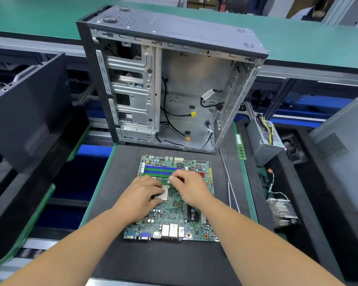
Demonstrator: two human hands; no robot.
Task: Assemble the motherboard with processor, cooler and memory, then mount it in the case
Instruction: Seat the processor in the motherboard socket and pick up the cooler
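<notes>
Dark matting carries the motherboard (172, 205), where the left hand (142, 196) pinches the processor (163, 194) at its socket and the right hand (189, 187) curls beside it, grip unclear (cooler (282, 213), memory stick (241, 147), case (170, 83) all still waiting).

Green-surfaced workbench (298, 38), black foam mat (163, 261), grey metal framing (310, 74), blue panels beneath

No legible text, brand or number anywhere in view. Motherboard (172, 203): silkscreen markings present, too small and blurred to read. Memory stick (241, 147) at right: label present, unreadable. White tags on cables inside case (174, 83): print not resolvable. Power supply (264, 141): no readable sticker.
</notes>
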